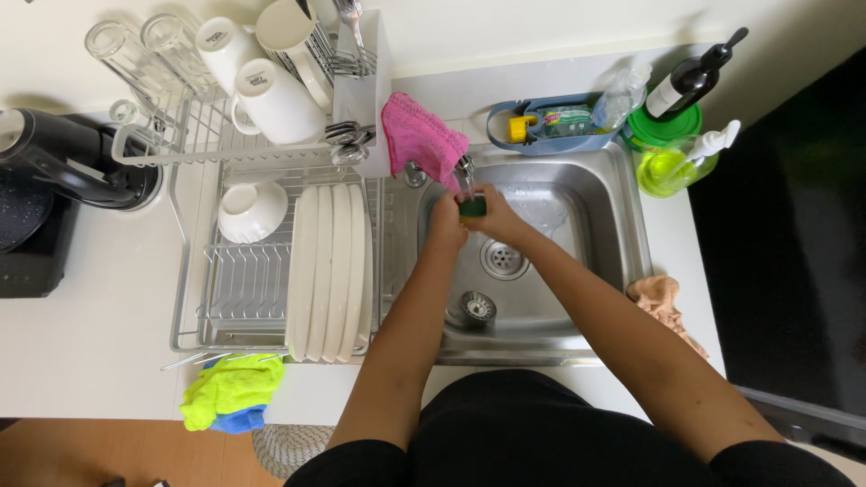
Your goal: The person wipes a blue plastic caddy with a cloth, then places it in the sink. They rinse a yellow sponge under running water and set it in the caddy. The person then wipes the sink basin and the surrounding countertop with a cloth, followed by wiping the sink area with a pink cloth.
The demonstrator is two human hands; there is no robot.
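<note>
Both of our hands meet over the steel sink [600, 194], just under the faucet [464, 169] at about twelve o'clock from the drain [502, 257]. Our left hand [446, 219] and right hand [497, 215] press together around a green sponge [472, 206]; it seems clamped between them, though the fingers hide most of it. A loose strainer plug [477, 307] lies in the basin at six o'clock from the drain. A pink cloth [419, 135] hangs at eleven o'clock from the hands. At nine o'clock, white plates [330, 271] stand on edge in the dish rack [194, 261] beside an upturned white bowl [251, 210]. A peach rag [663, 302] sits at four o'clock.
</note>
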